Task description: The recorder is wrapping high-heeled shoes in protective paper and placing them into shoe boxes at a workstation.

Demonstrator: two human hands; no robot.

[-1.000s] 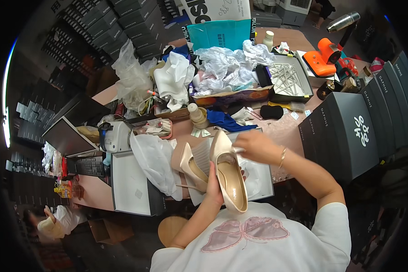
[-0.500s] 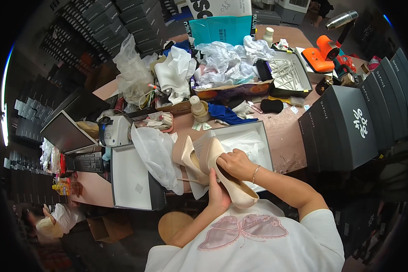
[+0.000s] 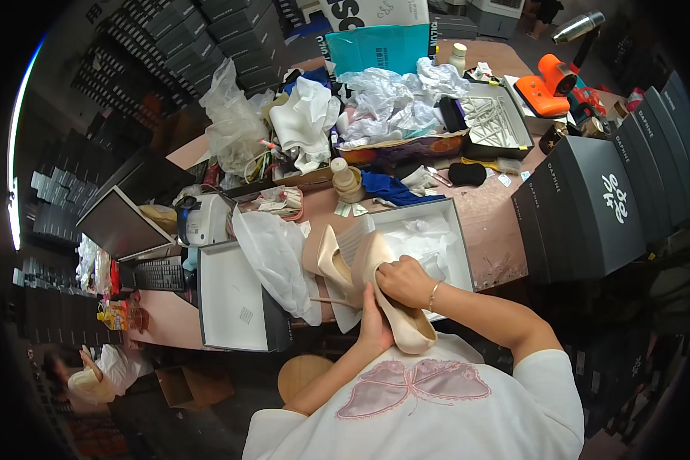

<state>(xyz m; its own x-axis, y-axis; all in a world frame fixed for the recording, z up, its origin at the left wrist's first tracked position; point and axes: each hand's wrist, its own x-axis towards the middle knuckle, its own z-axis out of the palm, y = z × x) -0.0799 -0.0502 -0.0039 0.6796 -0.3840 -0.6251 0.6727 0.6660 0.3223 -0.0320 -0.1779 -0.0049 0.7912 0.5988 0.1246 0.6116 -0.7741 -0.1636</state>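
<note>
A cream satin high-heeled shoe is tilted in front of my chest, its pointed toe toward me. My left hand grips its side from the left. My right hand is closed at the shoe's opening, its fingertips hidden inside. The matching shoe lies just left, its thin heel pointing left, over translucent wrapping. Behind both shoes is a grey shoebox with white tissue paper in it.
The box lid lies at the left beside a sheet of white tissue. Dark shoeboxes stand at the right. A bottle, a blue cloth and a tray of white sticks are farther back.
The table scene has shifted slightly rightward in view. Both hands stay on the same shoe, with the right hand's fingers slightly moved at its opening.
</note>
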